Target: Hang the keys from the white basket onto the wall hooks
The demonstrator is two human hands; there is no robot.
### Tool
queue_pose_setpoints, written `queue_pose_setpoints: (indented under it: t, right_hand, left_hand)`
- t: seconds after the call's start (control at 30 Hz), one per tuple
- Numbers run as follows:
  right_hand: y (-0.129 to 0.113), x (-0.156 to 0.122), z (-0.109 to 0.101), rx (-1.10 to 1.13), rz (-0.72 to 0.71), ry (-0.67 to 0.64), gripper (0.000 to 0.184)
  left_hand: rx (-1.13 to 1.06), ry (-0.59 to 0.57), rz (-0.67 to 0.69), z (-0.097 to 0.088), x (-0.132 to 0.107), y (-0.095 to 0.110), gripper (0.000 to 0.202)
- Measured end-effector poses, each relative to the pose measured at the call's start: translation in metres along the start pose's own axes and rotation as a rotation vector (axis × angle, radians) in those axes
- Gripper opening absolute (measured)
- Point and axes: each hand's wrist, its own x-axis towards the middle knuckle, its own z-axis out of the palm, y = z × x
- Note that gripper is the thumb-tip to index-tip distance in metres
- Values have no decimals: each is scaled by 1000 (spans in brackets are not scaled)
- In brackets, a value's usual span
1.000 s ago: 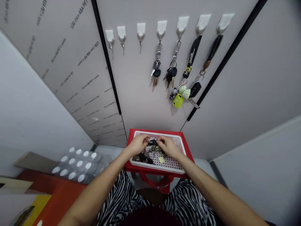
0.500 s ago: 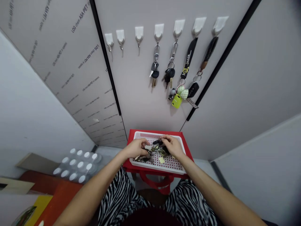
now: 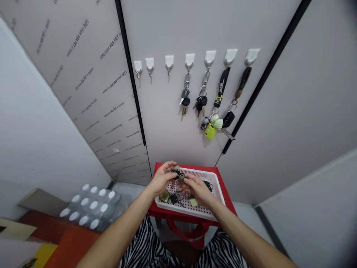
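Fingers of the left hand [image 3: 164, 179] and right hand [image 3: 196, 188] pinch a dark bunch of keys [image 3: 180, 175] between them, just above the white basket [image 3: 219, 186]; a slackened fingertip or snagged ring could drop it onto the black key [image 3: 174, 199] below. Farther off, a careless reach might knock the hanging key set [image 3: 201, 102] off its hook [image 3: 210, 57].

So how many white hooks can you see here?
7, in one row: three white hooks at the left, then four more hooks to their right, each with something hanging.
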Motion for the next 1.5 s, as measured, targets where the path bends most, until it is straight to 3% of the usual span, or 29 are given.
queue_pose_setpoints:
  t: [0.13, 0.3, 0.47, 0.6, 0.73, 0.8, 0.97, 1.3, 1.4, 1.5]
  right_hand:
    - [-13, 1, -4, 47, -77, 132, 17]
    - [-28, -1, -8, 24, -128, 214, 20]
    - [-32, -3, -9, 21, -170, 227, 22]
    - [-35, -2, -5, 74, -196, 198, 20]
    - [-41, 1, 4, 107, -188, 225, 20]
    - [-44, 3, 8, 125, -190, 237, 20]
    - [-45, 6, 14, 170, -208, 234, 18]
    - [-45, 7, 17, 148, -203, 227, 21]
    - [-43, 14, 8, 13, -222, 252, 23]
    - [-49, 16, 1, -267, -346, 413, 23]
  left_hand:
    - [24, 61, -10, 0, -1, 3, 35]
    - [93, 26, -45, 0, -2, 5, 42]
    - [214, 14, -25, 0, 1, 7, 32]
    - [495, 70, 109, 1, 4, 9, 26]
    - [894, 151, 419, 7, 0, 14, 20]
    - [1024, 160, 512, 13, -3, 16, 15]
    - [1140, 239, 524, 21, -3, 16, 7]
    - [1355, 321, 625, 16, 5, 32, 14]
    - [1476, 306, 709, 17, 7, 48, 15]
    - [1616, 189, 691, 22, 5, 67, 14]
